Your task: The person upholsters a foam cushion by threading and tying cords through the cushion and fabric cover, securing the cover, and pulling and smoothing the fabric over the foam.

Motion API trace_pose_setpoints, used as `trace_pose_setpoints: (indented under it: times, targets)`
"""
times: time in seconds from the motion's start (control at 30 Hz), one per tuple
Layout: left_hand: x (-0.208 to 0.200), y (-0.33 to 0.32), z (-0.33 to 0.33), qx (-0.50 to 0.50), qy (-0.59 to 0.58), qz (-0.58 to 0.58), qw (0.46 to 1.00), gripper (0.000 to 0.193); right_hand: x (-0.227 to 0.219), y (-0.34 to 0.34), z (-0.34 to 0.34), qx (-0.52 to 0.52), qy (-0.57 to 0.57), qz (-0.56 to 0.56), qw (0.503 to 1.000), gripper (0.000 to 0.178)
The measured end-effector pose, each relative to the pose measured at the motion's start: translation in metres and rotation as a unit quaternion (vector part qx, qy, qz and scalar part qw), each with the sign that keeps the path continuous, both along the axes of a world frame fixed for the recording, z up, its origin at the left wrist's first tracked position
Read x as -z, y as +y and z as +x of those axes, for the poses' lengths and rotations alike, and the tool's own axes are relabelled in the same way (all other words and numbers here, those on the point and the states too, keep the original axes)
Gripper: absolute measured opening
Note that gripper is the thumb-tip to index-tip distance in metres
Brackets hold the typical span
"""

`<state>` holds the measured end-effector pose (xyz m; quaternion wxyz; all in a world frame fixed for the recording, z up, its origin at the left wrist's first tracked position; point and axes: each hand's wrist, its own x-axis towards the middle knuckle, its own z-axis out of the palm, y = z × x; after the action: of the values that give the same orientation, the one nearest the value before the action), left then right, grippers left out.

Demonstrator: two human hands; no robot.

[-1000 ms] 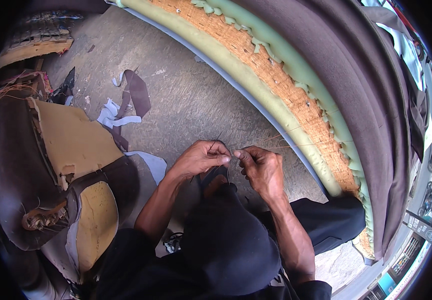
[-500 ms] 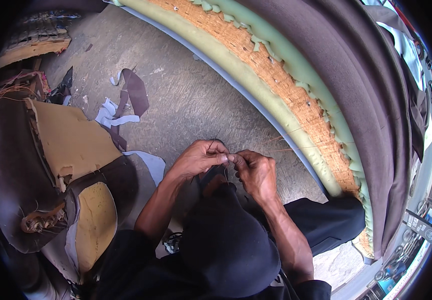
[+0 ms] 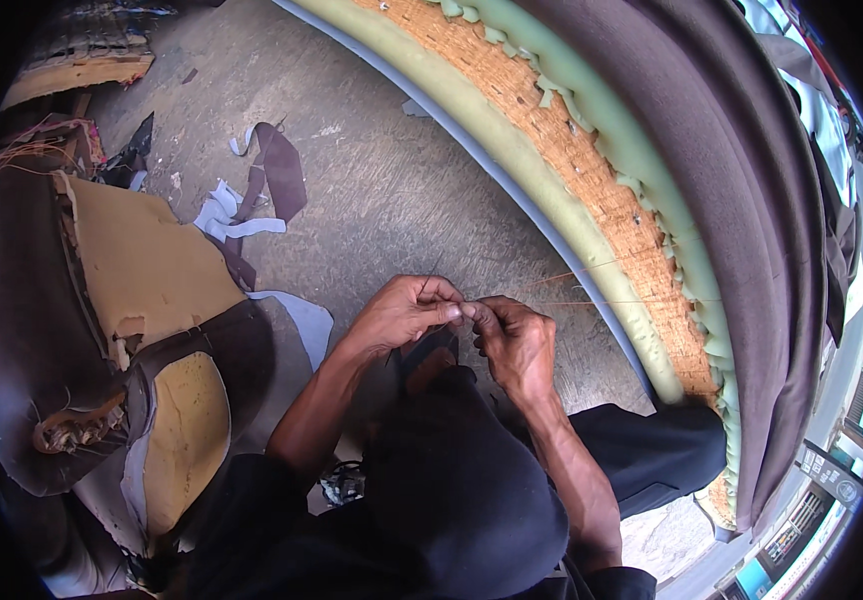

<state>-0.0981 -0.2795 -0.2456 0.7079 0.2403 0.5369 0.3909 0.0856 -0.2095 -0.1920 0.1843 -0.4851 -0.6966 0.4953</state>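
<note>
In front of my body both hands meet, fingertips pinched together. My left hand [image 3: 407,312] is closed, and a thin dark needle [image 3: 436,264] sticks up from its fingers. Thumb against forefinger, my right hand [image 3: 519,345] is pinched right beside the left fingertips. Fine orange thread [image 3: 592,302] runs from the right hand's side across to the long curved upholstered piece. The thread's end between the fingertips is too small to make out. That piece shows a padded foam edge [image 3: 552,205], an orange-brown woven strip [image 3: 592,185], ragged green foam [image 3: 592,110] and brown fabric [image 3: 692,130].
At left stands a brown upholstered part with a cardboard panel [image 3: 152,260], yellow foam [image 3: 187,430] and a carved wooden piece [image 3: 82,428]. Fabric scraps [image 3: 277,175] lie on the concrete floor [image 3: 382,190]. My dark-clothed knee [image 3: 662,445] is against the curved piece.
The view has shifted slightly, so the curved piece sits a little further right. My hands keep nearly the same pinched pose.
</note>
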Motion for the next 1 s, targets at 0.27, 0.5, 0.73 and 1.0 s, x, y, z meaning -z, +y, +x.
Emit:
trace_pose_setpoints:
  times: [0.27,0.5,0.73,1.0]
  targets:
    - [0.003,-0.007,0.005,-0.021,-0.033,0.009,0.999,0.018,-0.012,0.005,-0.005,-0.010,-0.036,-0.046,0.998,0.015]
    - [0.004,-0.002,0.008,0.001,-0.024,-0.011,1.000,0.019,-0.003,0.002,0.000,-0.005,-0.038,-0.021,0.999,0.014]
    - [0.009,-0.007,0.007,0.008,-0.032,-0.026,0.999,0.016,0.009,-0.005,0.006,-0.019,0.013,0.023,0.999,0.019]
    - [0.009,-0.013,0.009,0.009,-0.036,-0.029,0.999,0.017,0.004,-0.009,0.004,-0.019,-0.036,-0.065,0.997,0.016]
